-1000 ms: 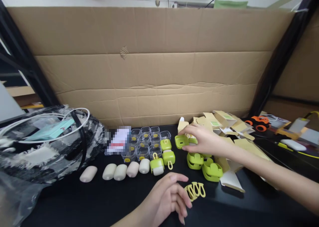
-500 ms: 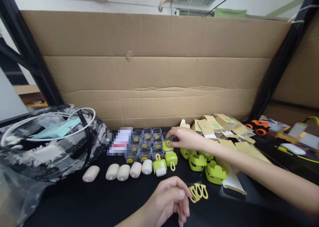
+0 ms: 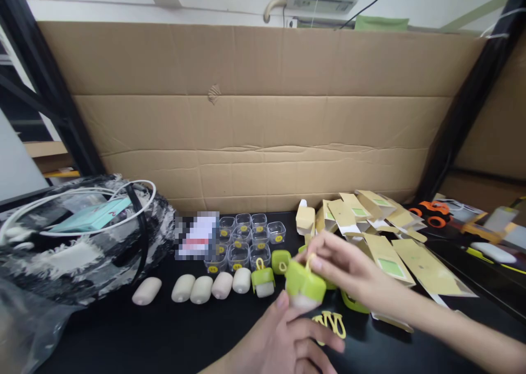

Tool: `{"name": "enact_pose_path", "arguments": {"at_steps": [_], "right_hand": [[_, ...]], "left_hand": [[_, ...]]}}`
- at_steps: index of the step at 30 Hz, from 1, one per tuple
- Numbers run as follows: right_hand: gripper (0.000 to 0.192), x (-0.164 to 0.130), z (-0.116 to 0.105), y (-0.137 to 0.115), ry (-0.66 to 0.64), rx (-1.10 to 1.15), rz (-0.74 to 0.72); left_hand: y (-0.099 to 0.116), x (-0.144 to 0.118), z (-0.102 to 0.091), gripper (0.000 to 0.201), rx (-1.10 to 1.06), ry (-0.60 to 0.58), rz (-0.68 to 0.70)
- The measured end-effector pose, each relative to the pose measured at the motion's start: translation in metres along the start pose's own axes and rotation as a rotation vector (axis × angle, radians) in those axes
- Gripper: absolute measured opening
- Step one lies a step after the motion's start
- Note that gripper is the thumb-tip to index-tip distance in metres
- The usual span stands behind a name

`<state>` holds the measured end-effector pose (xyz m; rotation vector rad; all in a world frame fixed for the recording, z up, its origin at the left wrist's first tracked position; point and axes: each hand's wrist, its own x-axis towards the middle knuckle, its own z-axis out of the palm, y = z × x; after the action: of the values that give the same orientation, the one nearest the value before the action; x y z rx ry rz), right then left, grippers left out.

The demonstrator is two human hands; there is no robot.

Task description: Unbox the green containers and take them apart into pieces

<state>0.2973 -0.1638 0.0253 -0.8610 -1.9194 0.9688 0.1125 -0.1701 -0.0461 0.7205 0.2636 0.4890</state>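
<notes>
Between the thumb and fingers of my right hand (image 3: 341,262) is a small green-capped cream block (image 3: 304,283), hanging from the yellow loop on its top. Just beneath it, my left hand (image 3: 293,335) is open with fingers apart; its thumb is close to the block's lower left edge, and contact is unclear. Several yellow loops (image 3: 337,326) lie on the table, partly behind my left fingers. Left of the held block stand two similar green-capped pieces, one green-capped block (image 3: 263,282) in front. Green shells (image 3: 354,303) sit behind my right hand, mostly covered.
Several cream rounded blocks (image 3: 183,288) form a row on the black table (image 3: 123,335). Behind them are clear plastic cups (image 3: 238,256) with yellow stickers. Opened cardboard boxes (image 3: 384,253) pile up at right, an orange toy car (image 3: 436,214) beyond. A patterned bag (image 3: 94,253) sits at left.
My right hand has come back toward me from the cups, carrying a green-capped block. My left hand has turned and spread its fingers below it.
</notes>
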Motion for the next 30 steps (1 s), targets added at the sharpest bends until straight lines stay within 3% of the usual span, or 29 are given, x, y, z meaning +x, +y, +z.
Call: {"name": "enact_pose_path", "arguments": {"at_steps": [4, 8, 12, 16, 18, 20, 23, 26, 30], "right_hand": [[0.012, -0.027, 0.014, 0.0, -0.11, 0.01, -0.014], [0.043, -0.034, 0.019, -0.004, -0.152, -0.273, -0.129], [0.032, -0.032, 0.021, -0.013, -0.243, -0.48, -0.198], [0.037, -0.03, 0.017, -0.025, -0.382, -0.444, -0.195], [0.044, -0.029, 0.017, -0.026, -0.423, -0.376, -0.126], [0.05, -0.028, 0.021, -0.023, -0.406, -0.313, -0.013], [0.036, -0.027, 0.03, -0.013, -0.367, -0.292, 0.099], [0.033, -0.027, 0.033, -0.013, -0.377, -0.288, 0.07], [0.03, -0.027, 0.028, -0.031, -0.414, -0.329, 0.019]], "left_hand": [[-0.003, 0.004, -0.002, 0.057, 0.051, -0.036, 0.013], [-0.01, 0.005, -0.003, 0.05, 0.187, 0.023, 0.19], [-0.015, 0.001, -0.003, 0.059, 0.32, 0.052, 0.17], [-0.015, 0.0, -0.006, 0.044, 0.473, 0.136, 0.165], [-0.014, 0.003, -0.008, 0.04, 0.513, 0.135, 0.184], [-0.013, 0.004, -0.01, 0.043, 0.547, 0.12, 0.187], [-0.011, 0.004, -0.009, 0.048, 0.565, 0.106, 0.176], [-0.009, 0.001, -0.002, 0.041, 0.527, 0.107, 0.12], [-0.003, -0.004, 0.012, 0.035, 0.534, 0.052, 0.047]]}}
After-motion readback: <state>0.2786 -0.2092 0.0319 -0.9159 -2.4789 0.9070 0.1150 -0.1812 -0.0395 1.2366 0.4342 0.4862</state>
